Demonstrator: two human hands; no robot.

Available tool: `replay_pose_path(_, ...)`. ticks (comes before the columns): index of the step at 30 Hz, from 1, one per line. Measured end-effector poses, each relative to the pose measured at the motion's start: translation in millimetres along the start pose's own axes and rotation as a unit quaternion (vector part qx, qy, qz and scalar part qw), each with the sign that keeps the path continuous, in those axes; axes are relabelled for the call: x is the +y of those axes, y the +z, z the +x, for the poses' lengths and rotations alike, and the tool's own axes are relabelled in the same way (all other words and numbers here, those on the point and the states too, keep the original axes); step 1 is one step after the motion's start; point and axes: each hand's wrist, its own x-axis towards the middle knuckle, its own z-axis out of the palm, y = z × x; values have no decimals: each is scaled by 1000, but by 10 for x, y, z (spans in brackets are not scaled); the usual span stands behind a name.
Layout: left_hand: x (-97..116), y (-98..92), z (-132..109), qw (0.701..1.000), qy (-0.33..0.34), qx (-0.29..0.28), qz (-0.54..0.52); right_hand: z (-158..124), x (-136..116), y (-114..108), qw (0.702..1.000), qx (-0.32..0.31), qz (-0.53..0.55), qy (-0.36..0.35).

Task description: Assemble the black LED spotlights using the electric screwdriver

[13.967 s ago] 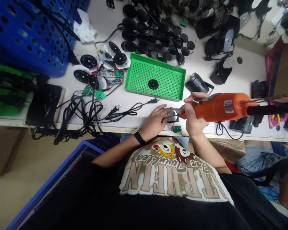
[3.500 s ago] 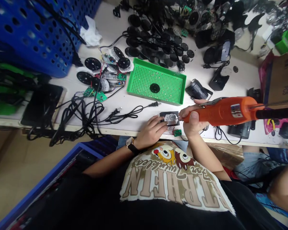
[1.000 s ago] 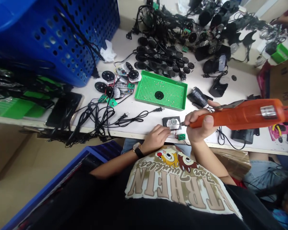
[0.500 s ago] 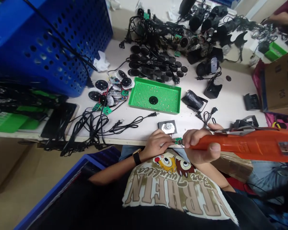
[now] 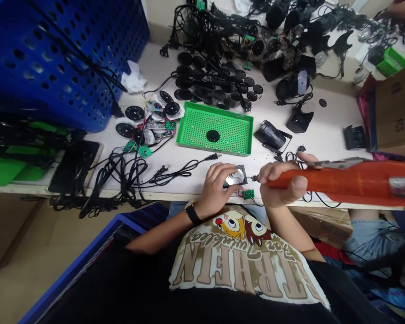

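Note:
My left hand [image 5: 218,186] curls over a small dark square part with a silver round middle [image 5: 236,176] at the table's near edge, gripping it. My right hand [image 5: 282,183] is wrapped round an orange electric screwdriver [image 5: 344,182], whose tip points left at the part. A small green circuit board [image 5: 248,194] on thin wires lies just below the part, by the table edge.
A green perforated tray [image 5: 216,129] with one black disc sits behind the hands. Black cables [image 5: 128,171] sprawl to the left beside a blue crate [image 5: 54,58]. Black discs, housings and wires pile up at the back; a cardboard box [image 5: 396,112] stands at the right.
My left hand has moved up from the green circuit board onto the square part and now covers it. The screwdriver tip has risen to the part's right side.

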Motion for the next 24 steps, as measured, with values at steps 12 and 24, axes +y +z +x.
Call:
replay_pose_path(12,-241,82,10,997,-34,-59,-30,-90,416,-90,996,-51,-52,47)
replay_pose_path(24,-258,121,-14,999,-22,-38,-20,-113,499,-104,995,-65,-66,47)
